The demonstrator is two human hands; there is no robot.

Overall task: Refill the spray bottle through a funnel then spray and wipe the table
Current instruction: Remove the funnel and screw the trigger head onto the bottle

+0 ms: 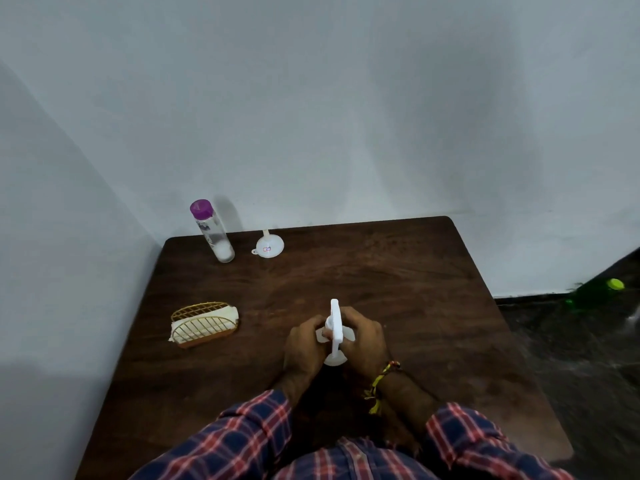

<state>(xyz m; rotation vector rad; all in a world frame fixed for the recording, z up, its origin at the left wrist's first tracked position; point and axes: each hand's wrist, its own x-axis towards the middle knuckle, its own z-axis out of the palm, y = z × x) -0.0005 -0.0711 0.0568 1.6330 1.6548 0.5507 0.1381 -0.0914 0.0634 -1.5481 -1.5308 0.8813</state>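
A white spray bottle [335, 323] stands upright near the middle of the dark wooden table [398, 271]. My left hand [304, 348] wraps its left side and my right hand [363, 337] wraps its right side, so most of the body is hidden. Its spray head points away from me. A white funnel [269, 244] lies on its side at the back of the table. To the funnel's left stands a clear water bottle [214, 233] with a purple cap, closed.
A gold wire holder with white napkins [204, 323] sits on the table's left part. Pale walls close in behind and on the left. On the dark floor at the right lies a green bottle [595, 292].
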